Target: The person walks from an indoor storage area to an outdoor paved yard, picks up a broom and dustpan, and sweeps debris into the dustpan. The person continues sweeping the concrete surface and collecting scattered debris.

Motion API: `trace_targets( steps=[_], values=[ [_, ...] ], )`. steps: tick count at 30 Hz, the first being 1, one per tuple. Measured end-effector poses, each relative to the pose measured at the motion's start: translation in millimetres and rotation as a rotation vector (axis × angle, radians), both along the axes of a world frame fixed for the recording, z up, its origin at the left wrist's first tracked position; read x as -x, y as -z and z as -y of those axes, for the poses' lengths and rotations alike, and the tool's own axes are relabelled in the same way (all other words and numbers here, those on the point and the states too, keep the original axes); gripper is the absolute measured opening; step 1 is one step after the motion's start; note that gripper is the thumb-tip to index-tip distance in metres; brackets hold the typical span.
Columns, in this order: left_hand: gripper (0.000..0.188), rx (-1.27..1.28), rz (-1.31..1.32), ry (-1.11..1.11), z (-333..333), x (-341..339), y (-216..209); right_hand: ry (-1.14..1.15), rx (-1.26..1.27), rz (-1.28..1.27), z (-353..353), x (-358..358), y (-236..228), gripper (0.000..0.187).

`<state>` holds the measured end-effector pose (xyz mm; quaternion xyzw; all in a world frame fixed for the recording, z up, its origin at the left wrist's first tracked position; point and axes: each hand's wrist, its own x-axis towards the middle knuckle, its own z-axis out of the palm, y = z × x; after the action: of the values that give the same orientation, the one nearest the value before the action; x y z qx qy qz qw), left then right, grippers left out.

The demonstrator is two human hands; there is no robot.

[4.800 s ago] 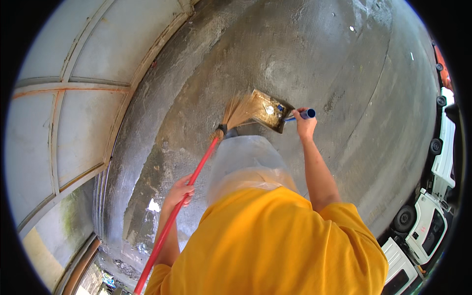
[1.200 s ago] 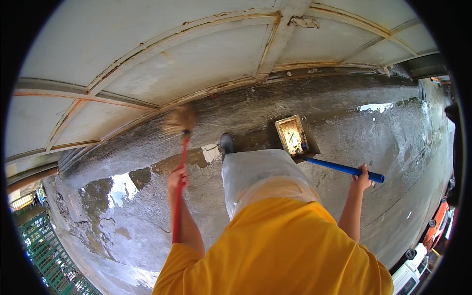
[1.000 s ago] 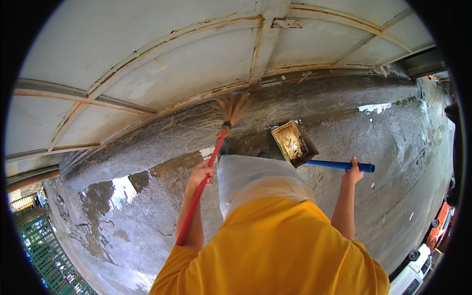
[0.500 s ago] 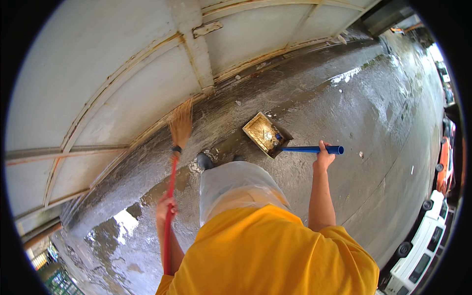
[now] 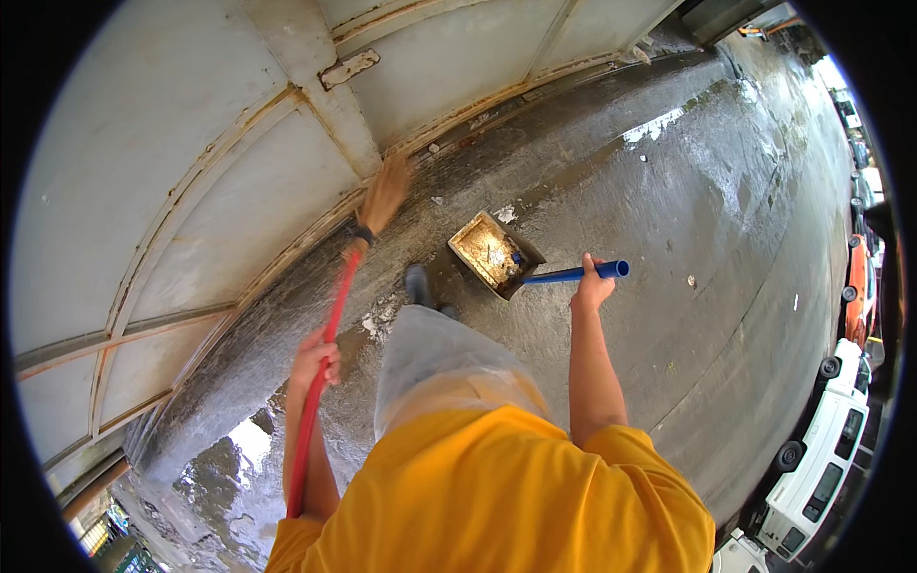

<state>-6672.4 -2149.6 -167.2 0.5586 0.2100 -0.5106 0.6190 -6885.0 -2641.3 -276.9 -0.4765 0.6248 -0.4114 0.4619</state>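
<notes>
My left hand (image 5: 315, 359) is wrapped round the red handle of a broom (image 5: 336, 304). Its straw bristles (image 5: 386, 195) are smeared by motion and lie close to the foot of the white gate. In my right hand (image 5: 593, 285) is the blue pipe-like handle (image 5: 559, 276) of a dustpan, gripped near its open upper end. The boxy dustpan (image 5: 465, 235) rests on the wet ground ahead of my boots, its inside stained yellow-brown. Some small debris (image 5: 517, 258), partly blue, lies in it near the handle.
A rusty-framed white metal gate (image 5: 220, 229) runs along the left. Pale crumbled debris (image 5: 382, 317) lies beside my dark boot (image 5: 417, 285), with a white scrap (image 5: 506, 214) by the dustpan. Puddles (image 5: 250, 439) reflect light. At the far right stand a white van (image 5: 823, 468) and an orange car (image 5: 858, 277).
The broom head has swung right and farther ahead along the gate's foot. The dustpan and my right hand appear slightly farther left, and my boots show more.
</notes>
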Motion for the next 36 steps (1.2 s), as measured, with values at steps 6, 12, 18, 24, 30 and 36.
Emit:
trace_targets(
  steps=[6,12,18,24,30,36],
  values=[
    [0.076,-0.016,-0.053,0.422,22.4,22.8,9.3,0.067,-0.021,-0.031,12.5,-5.3,-7.6,0.014],
    [0.074,-0.035,0.019,0.439,31.2,-35.9,-65.2,0.162,-0.094,0.047,52.4,17.7,-12.3,0.015],
    [0.070,0.074,0.111,0.236,91.0,-94.8,-17.5,0.270,-0.052,0.172,85.0,19.6,-49.6,0.016],
    [0.071,0.069,-0.067,0.225,156.0,-82.7,92.7,0.239,-0.004,0.183,141.7,9.5,-60.5,0.017],
    [0.074,-0.059,0.011,0.142,219.1,-45.2,-15.0,0.194,-0.023,0.150,225.5,25.9,-35.4,0.016],
    [0.035,0.027,-0.014,-0.154,283.4,-57.2,90.9,-0.020,-0.025,-0.004,314.5,-0.7,8.5,0.014]
  ],
)
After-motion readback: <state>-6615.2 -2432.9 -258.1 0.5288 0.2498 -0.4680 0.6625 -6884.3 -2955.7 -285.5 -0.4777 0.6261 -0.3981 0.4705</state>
